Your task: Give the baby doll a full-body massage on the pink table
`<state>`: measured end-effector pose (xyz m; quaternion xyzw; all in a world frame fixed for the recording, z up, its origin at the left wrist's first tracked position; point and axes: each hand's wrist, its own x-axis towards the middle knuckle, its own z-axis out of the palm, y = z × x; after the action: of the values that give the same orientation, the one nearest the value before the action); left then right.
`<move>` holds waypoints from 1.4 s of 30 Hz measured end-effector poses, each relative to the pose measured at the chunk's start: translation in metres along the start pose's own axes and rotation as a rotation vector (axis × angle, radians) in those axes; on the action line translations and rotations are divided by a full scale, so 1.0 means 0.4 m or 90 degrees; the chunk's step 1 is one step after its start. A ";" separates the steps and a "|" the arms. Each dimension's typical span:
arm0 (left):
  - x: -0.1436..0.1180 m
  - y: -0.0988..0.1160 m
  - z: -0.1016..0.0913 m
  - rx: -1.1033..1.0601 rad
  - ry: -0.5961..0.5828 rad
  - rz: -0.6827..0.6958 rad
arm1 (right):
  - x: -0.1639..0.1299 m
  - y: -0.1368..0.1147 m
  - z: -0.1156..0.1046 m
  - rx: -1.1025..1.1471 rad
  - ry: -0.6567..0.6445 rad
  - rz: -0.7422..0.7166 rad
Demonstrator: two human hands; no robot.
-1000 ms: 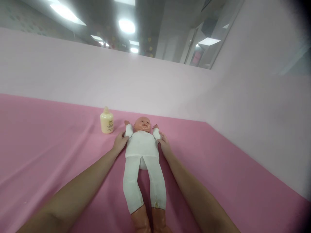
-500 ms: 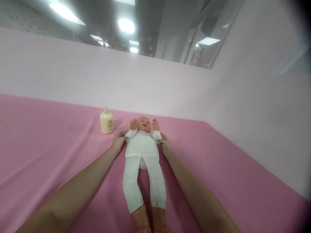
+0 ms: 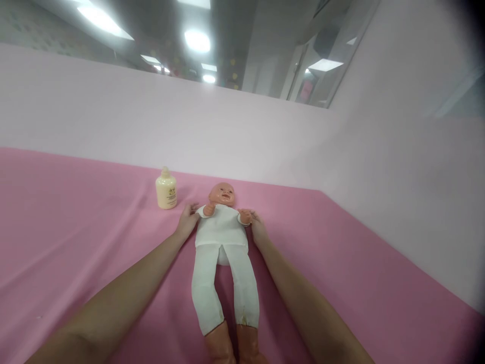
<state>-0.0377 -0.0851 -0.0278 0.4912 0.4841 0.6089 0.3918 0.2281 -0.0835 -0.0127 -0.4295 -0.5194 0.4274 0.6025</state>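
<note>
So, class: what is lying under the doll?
The doll lies on its back on a pink cloth. Both hands, left and right, touch its arms. What is under the cloth is covered.

The doll's (image 3: pixel 222 237) feet run off the bottom edge, so only the tops of its brown lower legs show. Both forearms are cut by that same edge. The fingers of the left hand (image 3: pixel 187 221) slip behind the doll's shoulder, and those of the right hand (image 3: pixel 257 227) hide behind its arm, so neither grip can be judged. The label print on the cream bottle (image 3: pixel 166 189) is too small to read. The picture's right corners fade into dark blur.
</note>
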 end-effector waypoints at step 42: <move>-0.012 0.006 -0.013 0.294 -0.011 0.023 | -0.014 -0.005 -0.011 -0.224 0.008 0.035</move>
<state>-0.0418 -0.0914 -0.0266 0.5815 0.5985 0.4847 0.2621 0.2320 -0.0899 -0.0126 -0.5449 -0.5703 0.3434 0.5099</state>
